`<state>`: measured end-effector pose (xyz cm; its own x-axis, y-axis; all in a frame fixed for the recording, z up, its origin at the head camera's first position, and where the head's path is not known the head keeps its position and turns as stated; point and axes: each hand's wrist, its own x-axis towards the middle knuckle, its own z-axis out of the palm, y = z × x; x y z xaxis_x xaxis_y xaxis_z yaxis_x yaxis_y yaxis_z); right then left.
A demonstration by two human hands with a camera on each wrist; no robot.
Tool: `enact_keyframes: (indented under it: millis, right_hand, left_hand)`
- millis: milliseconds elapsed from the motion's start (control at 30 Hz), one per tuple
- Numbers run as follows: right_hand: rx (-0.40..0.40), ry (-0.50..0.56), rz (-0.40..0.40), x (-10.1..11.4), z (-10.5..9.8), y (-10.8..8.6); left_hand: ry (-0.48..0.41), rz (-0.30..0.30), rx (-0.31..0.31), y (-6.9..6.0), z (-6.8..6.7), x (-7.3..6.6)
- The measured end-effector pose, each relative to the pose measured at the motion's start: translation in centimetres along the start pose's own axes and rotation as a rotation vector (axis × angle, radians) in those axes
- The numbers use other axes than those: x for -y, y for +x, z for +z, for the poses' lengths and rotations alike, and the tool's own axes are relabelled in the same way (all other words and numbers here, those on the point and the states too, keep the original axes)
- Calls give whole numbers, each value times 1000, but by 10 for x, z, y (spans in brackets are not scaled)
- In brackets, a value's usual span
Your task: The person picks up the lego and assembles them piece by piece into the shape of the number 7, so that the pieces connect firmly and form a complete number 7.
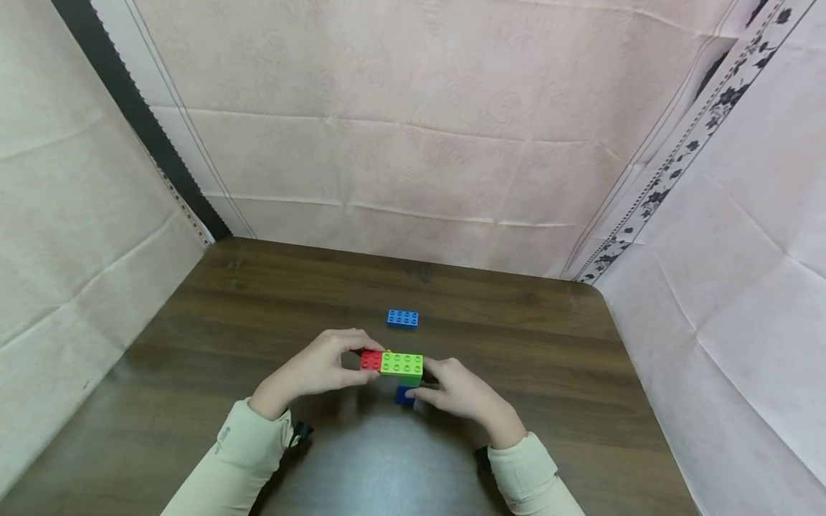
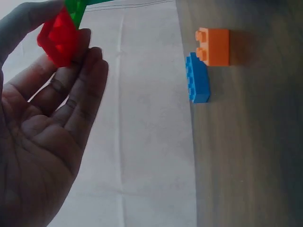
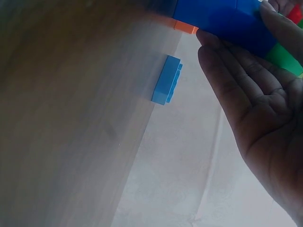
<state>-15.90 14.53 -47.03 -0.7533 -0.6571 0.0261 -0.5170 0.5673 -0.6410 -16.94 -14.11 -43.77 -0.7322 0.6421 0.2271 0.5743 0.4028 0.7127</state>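
Observation:
In the head view a red brick (image 1: 371, 360) sits against the left end of a lime green brick (image 1: 401, 364). Below the lime one are a darker green brick (image 1: 409, 381) and a dark blue brick (image 1: 404, 395), stacked. My left hand (image 1: 323, 365) pinches the red brick between thumb and fingers, also plain in the left wrist view. My right hand (image 1: 461, 393) holds the stack from its right side, thumb at the dark blue brick. In the right wrist view the blue part (image 3: 227, 19) lies between thumb and fingers. The bricks' undersides are mostly hidden.
A blue brick (image 1: 403, 319) lies on the brown wooden table (image 1: 310, 287) beyond the hands. An orange brick (image 2: 218, 47) stands on the table near it, almost hidden from the head view. Pale cloth (image 1: 387, 165) hangs at the back and both sides.

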Motion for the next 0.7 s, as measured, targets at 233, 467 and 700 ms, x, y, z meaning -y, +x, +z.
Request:
enact_keyframes:
  millis: [233,467,700]
  right_hand:
    - [1,1,-13,-1,0,0]
    - [-3,-7,-18,-1,0,0]
    - [1,6,-23,-1,-1,-1]
  left_hand:
    - [-40,1,-48,-2,6,4]
    - [-42,25,-70,-1,8,5]
    - [-37,45,-79,1,9,5]
